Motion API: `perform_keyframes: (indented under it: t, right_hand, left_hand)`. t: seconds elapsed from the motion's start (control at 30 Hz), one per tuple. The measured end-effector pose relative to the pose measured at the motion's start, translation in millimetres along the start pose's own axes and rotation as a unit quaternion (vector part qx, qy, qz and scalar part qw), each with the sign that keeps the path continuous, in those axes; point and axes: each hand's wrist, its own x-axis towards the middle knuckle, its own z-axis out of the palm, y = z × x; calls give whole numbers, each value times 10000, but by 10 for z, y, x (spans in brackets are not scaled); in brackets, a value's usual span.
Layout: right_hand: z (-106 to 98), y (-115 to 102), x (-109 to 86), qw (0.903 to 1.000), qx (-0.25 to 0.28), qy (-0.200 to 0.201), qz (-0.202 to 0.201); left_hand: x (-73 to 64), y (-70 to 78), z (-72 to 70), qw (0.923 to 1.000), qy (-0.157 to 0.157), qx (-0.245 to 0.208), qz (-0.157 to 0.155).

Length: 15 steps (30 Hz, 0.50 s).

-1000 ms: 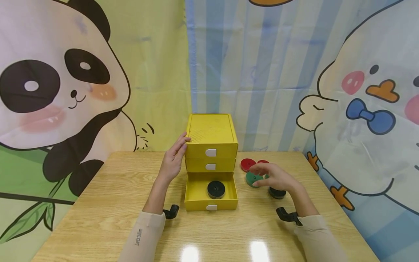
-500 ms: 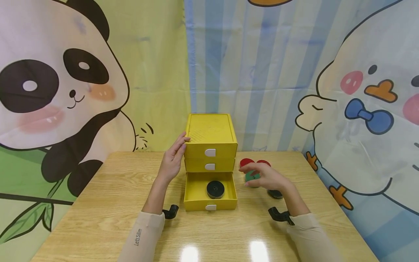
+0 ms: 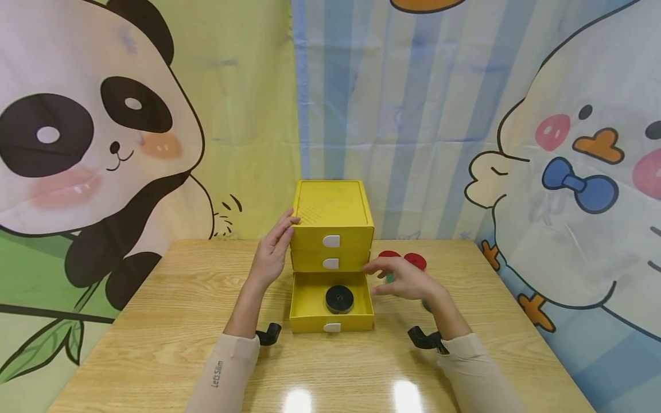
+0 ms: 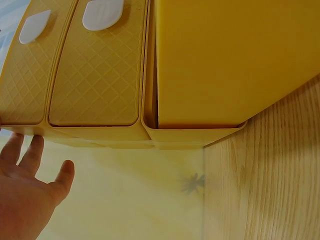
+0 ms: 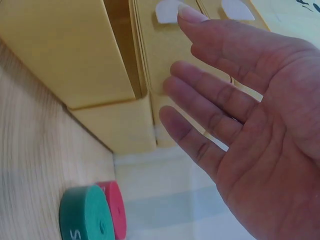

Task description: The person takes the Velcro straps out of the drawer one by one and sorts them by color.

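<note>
A yellow drawer cabinet (image 3: 333, 203) stands at the middle of the table, its bottom drawer (image 3: 310, 326) pulled out and the upper two closed. Inside that drawer lies a black roll (image 3: 339, 299). My left hand (image 3: 271, 258) rests against the cabinet's left side, fingertips at the top edge; the left wrist view has its fingers (image 4: 34, 152) at the side wall. My right hand (image 3: 405, 278) hovers by the cabinet's right side with nothing in it, fingers spread and relaxed. In the right wrist view its palm (image 5: 280, 150) shows bare beside the drawers.
Right of the cabinet lie red rolls (image 3: 415, 261) and a green roll (image 5: 82, 215), partly hidden behind my right hand. The edge of a dark roll (image 3: 426, 306) shows by my right wrist. A printed curtain (image 3: 341, 115) hangs behind the table.
My right hand has moved left from over the rolls to the cabinet's right side. The left hand, the drawer and the black roll in it have stayed put.
</note>
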Motion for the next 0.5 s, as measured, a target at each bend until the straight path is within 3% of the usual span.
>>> perform_keyframes:
  t: [0.2,0.5]
  right_hand:
    - [83,-57,73,9998,176,-43,-4]
    - [192,-87,204,9987,-80,-292,-422]
  left_hand:
    - [-4,19,2,10000,-14,-58,-35]
    - [-6,18,-6,10000,-19,-4,-1]
